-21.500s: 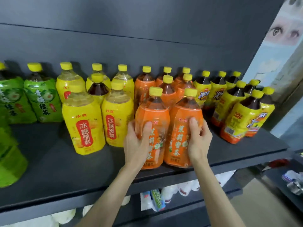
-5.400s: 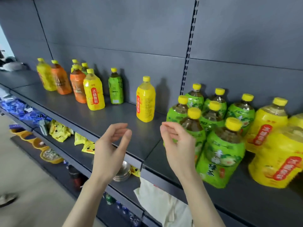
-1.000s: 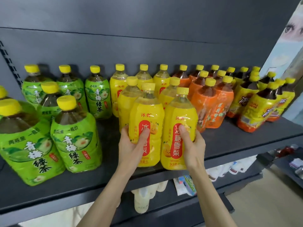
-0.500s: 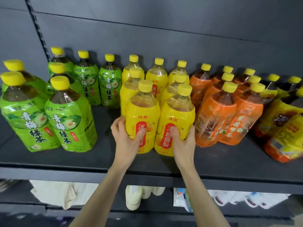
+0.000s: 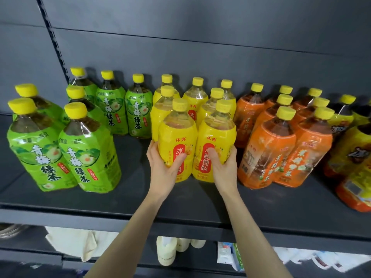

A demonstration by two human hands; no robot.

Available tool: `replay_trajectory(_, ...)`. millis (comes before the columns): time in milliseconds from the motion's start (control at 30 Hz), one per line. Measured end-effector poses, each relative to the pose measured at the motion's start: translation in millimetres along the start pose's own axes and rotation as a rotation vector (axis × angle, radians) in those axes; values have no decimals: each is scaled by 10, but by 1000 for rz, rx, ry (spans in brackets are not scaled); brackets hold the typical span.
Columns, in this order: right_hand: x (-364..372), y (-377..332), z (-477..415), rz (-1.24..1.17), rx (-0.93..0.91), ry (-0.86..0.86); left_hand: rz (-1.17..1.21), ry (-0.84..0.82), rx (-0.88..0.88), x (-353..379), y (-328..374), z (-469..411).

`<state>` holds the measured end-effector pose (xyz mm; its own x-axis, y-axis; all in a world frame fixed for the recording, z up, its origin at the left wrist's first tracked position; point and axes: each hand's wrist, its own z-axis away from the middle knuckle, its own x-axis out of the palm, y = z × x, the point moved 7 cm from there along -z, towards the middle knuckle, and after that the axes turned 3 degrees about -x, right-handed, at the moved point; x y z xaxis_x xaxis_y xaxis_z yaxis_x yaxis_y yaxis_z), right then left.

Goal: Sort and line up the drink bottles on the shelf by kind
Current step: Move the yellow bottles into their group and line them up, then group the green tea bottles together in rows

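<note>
Two yellow pear-drink bottles stand side by side at the front of the yellow group on the dark shelf (image 5: 180, 201). My left hand (image 5: 163, 167) grips the left yellow bottle (image 5: 177, 135) low on its label. My right hand (image 5: 224, 167) grips the right yellow bottle (image 5: 216, 135) the same way. Behind them stand several more yellow bottles (image 5: 197, 99). Green tea bottles (image 5: 88, 149) fill the left, orange tea bottles (image 5: 269, 149) stand to the right, and dark tea bottles with yellow labels (image 5: 353, 157) sit at the far right.
A bare strip of shelf runs between the green bottles and the yellow group. The grey back panel (image 5: 200, 37) closes the shelf behind. Below, a lower shelf holds white bottles (image 5: 166, 251), a cloth (image 5: 80, 243) and packaged goods (image 5: 228, 255).
Both hands stay on the two front yellow bottles. Over the last second the view has swung left and closer, so the green bottles show more fully.
</note>
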<state>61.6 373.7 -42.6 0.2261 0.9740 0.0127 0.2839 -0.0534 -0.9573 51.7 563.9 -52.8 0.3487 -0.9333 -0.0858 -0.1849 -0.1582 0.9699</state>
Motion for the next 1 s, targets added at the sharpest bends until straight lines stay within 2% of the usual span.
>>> replay_trajectory(200, -30, -101, 80, 112, 12, -36, -15, -101, -33, -18, 75, 39)
replay_trajectory(300, -89, -177, 226, 257, 3, -39, -119, -124, -17, -113, 124, 142)
replay_trajectory(500, -238, -349, 697, 563, -108, 56, -299, -9, 100, -495, 243, 474)
replay_trajectory(767, 397, -1048, 1052, 415, -279, 19, -196, 88, 233, -1345, 776, 648)
replay_trajectory(1000, 1762, -1306, 1627, 240, -340, -103, -162, 172, 220, -2815, 697, 725)
